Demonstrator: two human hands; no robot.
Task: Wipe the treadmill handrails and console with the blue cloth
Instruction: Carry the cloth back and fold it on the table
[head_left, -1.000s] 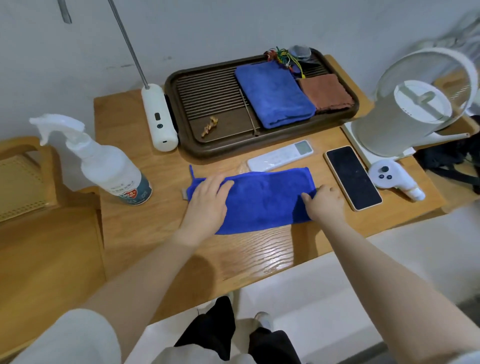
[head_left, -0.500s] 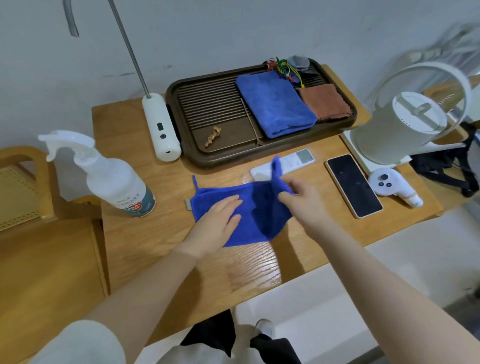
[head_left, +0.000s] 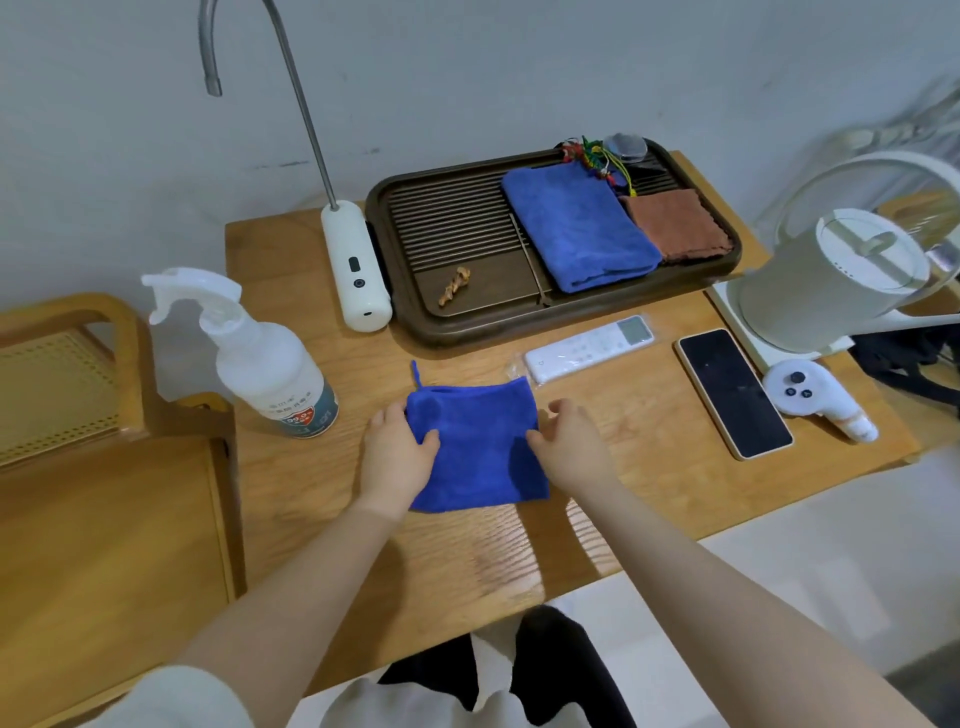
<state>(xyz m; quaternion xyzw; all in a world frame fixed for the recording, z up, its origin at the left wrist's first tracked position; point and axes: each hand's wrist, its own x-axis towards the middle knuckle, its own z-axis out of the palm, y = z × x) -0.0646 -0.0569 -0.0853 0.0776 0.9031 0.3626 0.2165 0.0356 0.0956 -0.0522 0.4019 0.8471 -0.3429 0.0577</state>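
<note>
A blue cloth (head_left: 480, 447) lies folded into a small square on the wooden table (head_left: 649, 467), its hanging loop at the far left corner. My left hand (head_left: 397, 457) grips the cloth's left edge, thumb on top. My right hand (head_left: 566, 441) rests against the right edge, fingers curled and touching the cloth. No treadmill is in view.
A white spray bottle (head_left: 260, 353) stands left of the cloth. Behind are a dark tray (head_left: 452, 322) with a second blue cloth (head_left: 576, 228) and a brown cloth (head_left: 675, 223), a white pump dispenser (head_left: 356, 270), a remote (head_left: 587, 348), a phone (head_left: 732, 392), a controller (head_left: 815, 397), a white kettle (head_left: 831, 275).
My right hand carried the cloth's right half over to the left, folding the long strip into a square. My left hand slid from the cloth's top to its left edge.
</note>
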